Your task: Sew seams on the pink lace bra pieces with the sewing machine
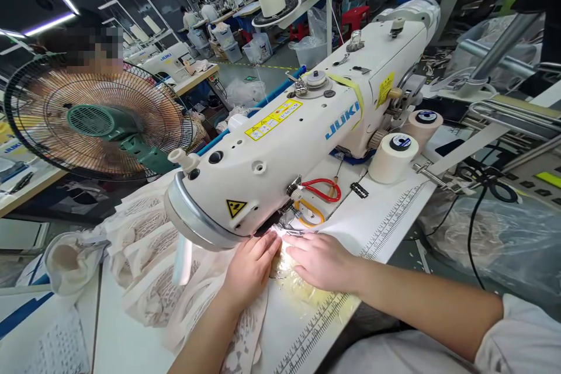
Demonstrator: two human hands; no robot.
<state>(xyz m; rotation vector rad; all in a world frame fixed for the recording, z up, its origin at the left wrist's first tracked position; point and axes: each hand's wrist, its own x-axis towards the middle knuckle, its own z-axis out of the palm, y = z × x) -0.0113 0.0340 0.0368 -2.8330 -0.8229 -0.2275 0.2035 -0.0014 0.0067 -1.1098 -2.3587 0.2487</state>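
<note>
One piece of pale lace fabric [280,272] is spread flat on the white desk [385,216], right at the needle of the sewing machine [289,146], where it is lit by the machine's lamp. It is pressed down by both hands, fingers laid open rather than clenched: the left hand [252,266] and right hand [322,260] are set just beside each other. More lace [144,245] is heaped to the left. Two thread spools [392,158] and a fan [96,120] are noted farther off.
</note>
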